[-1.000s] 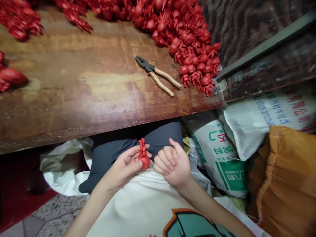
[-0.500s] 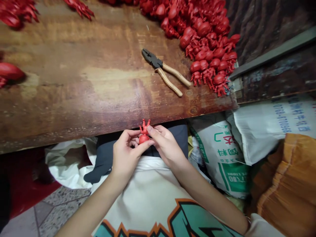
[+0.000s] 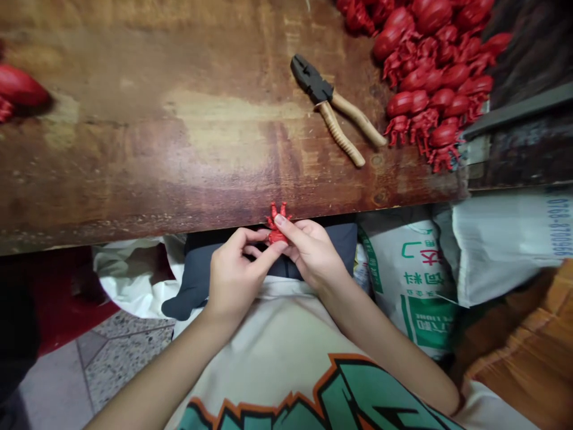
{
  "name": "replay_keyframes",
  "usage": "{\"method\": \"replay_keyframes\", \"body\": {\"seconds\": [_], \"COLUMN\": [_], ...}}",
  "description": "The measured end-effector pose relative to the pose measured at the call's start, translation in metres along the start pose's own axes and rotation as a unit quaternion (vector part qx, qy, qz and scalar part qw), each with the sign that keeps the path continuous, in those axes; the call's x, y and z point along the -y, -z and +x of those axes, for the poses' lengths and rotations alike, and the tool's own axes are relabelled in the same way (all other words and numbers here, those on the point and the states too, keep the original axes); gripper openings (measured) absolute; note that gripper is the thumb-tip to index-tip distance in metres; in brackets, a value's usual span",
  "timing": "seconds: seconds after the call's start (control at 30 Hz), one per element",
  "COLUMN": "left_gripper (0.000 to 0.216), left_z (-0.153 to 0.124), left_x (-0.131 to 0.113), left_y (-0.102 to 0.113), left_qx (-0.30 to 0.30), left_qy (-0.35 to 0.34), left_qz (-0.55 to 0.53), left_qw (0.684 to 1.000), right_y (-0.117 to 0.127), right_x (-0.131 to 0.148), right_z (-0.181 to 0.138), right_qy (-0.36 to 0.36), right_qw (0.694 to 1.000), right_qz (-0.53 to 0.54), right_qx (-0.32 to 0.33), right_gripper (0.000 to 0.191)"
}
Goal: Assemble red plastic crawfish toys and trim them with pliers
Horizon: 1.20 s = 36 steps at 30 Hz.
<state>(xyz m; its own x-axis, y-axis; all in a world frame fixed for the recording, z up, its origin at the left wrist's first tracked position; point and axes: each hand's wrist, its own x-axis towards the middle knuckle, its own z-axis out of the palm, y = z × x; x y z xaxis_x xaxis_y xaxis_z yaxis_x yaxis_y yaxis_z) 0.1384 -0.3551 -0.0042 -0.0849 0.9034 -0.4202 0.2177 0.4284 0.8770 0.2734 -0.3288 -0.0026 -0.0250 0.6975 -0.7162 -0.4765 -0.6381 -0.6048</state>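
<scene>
Just off the table's front edge, over my lap, both hands pinch one small red plastic figure with a rounded body and several thin limbs pointing away from me. My left hand grips its rounded end from the left, thumb against the near side. From the right, my right hand holds it, with the thumb pressed on its middle. Fingers cover part of the figure, so its exact kind is unclear. Beyond the hands, pliers with a dark head and tan handles lie on the wooden table.
A heap of similar red figures covers the table's right end. Another red piece lies at the far left. Below the table on the right are a printed white sack and an orange-brown sack. White sheeting hangs at lower left.
The view has shifted, so the pliers and heap appear further right. Both hands still hold the red figure; my right thumb now lies across its middle and more of its rounded end is covered.
</scene>
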Motion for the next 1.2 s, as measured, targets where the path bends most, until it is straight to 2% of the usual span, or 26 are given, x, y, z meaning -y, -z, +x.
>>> {"method": "replay_keyframes", "body": {"seconds": [0.07,0.13,0.23,0.3,0.4,0.5,0.6,0.67,0.8,0.97,1.1,1.2], "left_gripper": [0.038,0.040,0.044,0.046,0.045,0.042,0.039,0.035,0.028,0.024,0.042,0.053], "left_z": [0.003,0.008,0.019,0.026,0.033,0.034,0.034,0.033,0.037,0.040,0.040,0.039], "left_x": [0.002,0.004,0.002,-0.002,-0.004,-0.002,0.000,-0.002,-0.014,-0.011,0.008,0.013], "left_y": [0.002,0.000,-0.011,-0.021,-0.031,-0.034,-0.032,-0.029,-0.026,-0.025,-0.023,-0.015], "left_qx": [-0.008,0.013,0.114,0.162,0.156,0.125,0.124,0.126,0.122,0.130,0.125,0.198], "left_qy": [0.038,0.085,0.155,0.190,0.230,0.234,0.221,0.215,0.217,0.218,0.221,0.202], "left_qz": [-0.013,-0.080,-0.228,-0.290,-0.336,-0.357,-0.371,-0.367,-0.361,-0.338,-0.295,-0.248], "left_qw": [0.999,0.993,0.954,0.924,0.900,0.896,0.893,0.896,0.899,0.906,0.921,0.927], "right_y": [-0.001,-0.001,-0.003,-0.005,-0.009,-0.012,-0.013,-0.014,-0.019,-0.026,-0.018,-0.009], "right_x": [0.002,0.005,0.010,0.015,0.019,0.018,0.015,0.016,0.025,0.022,0.005,-0.001], "right_z": [-0.001,-0.002,-0.003,-0.004,-0.007,-0.011,-0.016,-0.018,-0.018,-0.013,-0.006,-0.006], "right_qy": [-0.009,-0.022,-0.046,-0.063,-0.085,-0.080,-0.068,-0.086,-0.126,-0.116,-0.057,0.020], "right_qw": [1.000,0.999,0.998,0.996,0.994,0.995,0.992,0.988,0.985,0.983,0.993,0.985], "right_qz": [-0.015,-0.023,-0.040,-0.055,-0.071,-0.063,-0.062,-0.071,-0.080,-0.066,-0.050,-0.162], "right_qx": [0.012,0.022,0.021,0.016,0.010,-0.015,-0.086,-0.109,-0.085,-0.123,-0.087,-0.051], "right_gripper": [0.047,0.050,0.052,0.051,0.050,0.049,0.050,0.048,0.041,0.048,0.059,0.052]}}
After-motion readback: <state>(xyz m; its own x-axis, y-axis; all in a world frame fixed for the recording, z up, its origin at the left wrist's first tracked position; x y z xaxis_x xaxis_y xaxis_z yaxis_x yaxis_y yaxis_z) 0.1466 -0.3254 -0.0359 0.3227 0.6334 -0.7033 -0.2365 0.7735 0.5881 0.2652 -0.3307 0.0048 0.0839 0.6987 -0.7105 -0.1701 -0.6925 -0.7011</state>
